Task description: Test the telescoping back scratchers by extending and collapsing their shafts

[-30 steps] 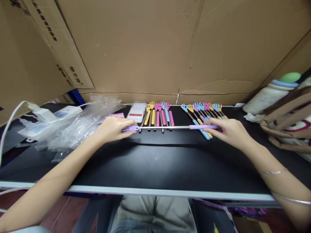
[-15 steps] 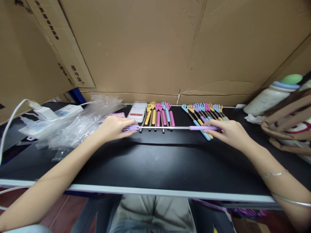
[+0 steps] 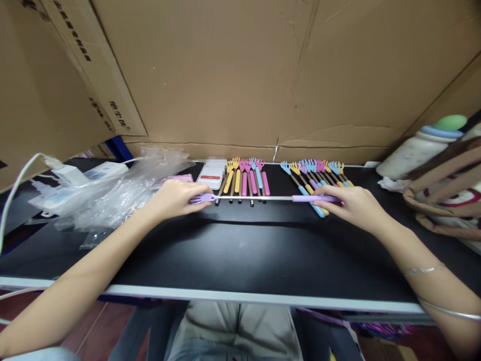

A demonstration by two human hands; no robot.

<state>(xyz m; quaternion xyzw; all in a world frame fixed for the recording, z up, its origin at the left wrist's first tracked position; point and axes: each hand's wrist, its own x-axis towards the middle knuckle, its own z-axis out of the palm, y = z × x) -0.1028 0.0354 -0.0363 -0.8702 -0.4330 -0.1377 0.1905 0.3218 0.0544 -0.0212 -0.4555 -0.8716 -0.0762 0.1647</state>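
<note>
Currently both hands grip one extended purple back scratcher (image 3: 259, 198), held level just above black tabletop (image 3: 240, 250). Left hand (image 3: 173, 198) closed around claw end; right hand (image 3: 351, 203) closed around purple handle. Long axis runs straight left-right between hands, neither nearer than other. Just behind rod: two rows of collapsed scratchers, left group (image 3: 246, 178), right group (image 3: 315, 173). Crumpled plastic bags (image 3: 112, 190) beside left hand. White bottle (image 3: 417, 148) and bag far right. Cardboard wall (image 3: 240, 75) behind.
</note>
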